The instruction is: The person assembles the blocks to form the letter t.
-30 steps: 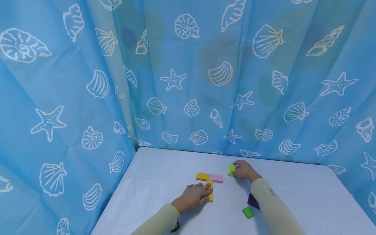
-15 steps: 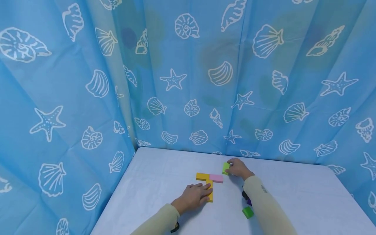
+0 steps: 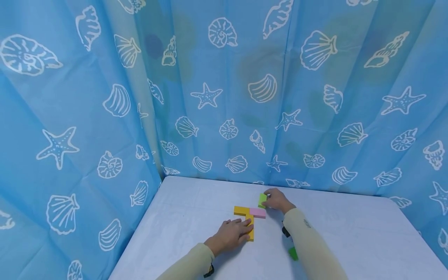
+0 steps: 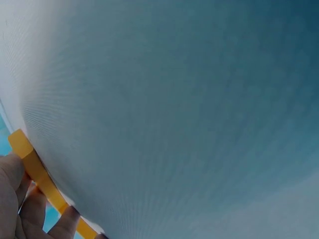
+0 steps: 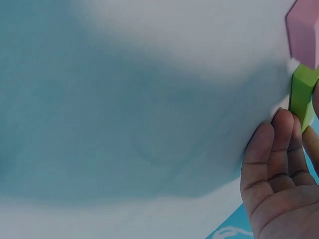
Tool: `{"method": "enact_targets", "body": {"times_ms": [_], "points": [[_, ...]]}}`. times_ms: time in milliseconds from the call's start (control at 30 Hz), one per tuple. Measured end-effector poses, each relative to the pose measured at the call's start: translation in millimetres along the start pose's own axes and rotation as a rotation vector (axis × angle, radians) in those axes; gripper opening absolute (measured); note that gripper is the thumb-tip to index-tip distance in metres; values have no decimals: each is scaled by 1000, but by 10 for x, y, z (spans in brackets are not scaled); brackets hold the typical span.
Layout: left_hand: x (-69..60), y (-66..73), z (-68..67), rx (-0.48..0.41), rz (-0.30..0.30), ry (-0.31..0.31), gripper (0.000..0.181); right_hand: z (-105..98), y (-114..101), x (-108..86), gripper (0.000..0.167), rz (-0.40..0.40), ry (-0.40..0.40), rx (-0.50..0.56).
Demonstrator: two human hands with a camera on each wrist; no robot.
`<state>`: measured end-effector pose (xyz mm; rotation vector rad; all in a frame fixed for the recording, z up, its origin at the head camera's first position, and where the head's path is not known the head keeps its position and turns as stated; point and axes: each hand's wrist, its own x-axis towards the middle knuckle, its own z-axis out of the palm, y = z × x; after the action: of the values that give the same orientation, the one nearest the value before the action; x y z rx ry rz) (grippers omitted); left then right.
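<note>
With my right hand (image 3: 278,200) I pinch the smooth lime-green rectangular block (image 3: 262,200) between thumb and fingertips, so that grip is closed on it. The block sits at the left side of my hand, on the far side of the smooth pink rectangular bar (image 3: 258,212). As I judge it, everything turns on this: the lime-green block's long axis points roughly away from me, the pink bar's runs sideways, and the block's near end faces the right half of that bar. They are close together; I cannot tell whether the 2 touch.

My left hand (image 3: 229,235) is farther from the lime-green block. Its fingers lie extended over the flat yellow upright bar (image 3: 251,233), pinching nothing that I can make out. The flat yellow crosspiece (image 3: 240,210) and the pink bar form the 2 arms of a T above it, all on the white tabletop (image 3: 189,217).

Only the head view gives me this whole T, plus the darker green block (image 3: 293,253) partly hidden by my right sleeve (image 3: 308,237). The right wrist view adds the lime-green block's side face, low against the white cloth, while the left wrist view shows my fingertips along the yellow edge.
</note>
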<state>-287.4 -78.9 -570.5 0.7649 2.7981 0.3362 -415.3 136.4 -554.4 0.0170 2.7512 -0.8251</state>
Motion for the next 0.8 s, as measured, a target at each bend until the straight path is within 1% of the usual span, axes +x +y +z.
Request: {"method": "enact_targets", "body": {"times_ms": [367, 533, 800], "points": [[3, -10, -24, 6, -6, -12, 48, 92, -223, -41, 53, -25, -26, 32], [10, -13, -25, -3, -7, -12, 48, 105, -273, -57, 53, -37, -31, 26], [-23, 14, -34, -2, -7, -8, 47, 136, -332, -89, 51, -58, -47, 22]]}}
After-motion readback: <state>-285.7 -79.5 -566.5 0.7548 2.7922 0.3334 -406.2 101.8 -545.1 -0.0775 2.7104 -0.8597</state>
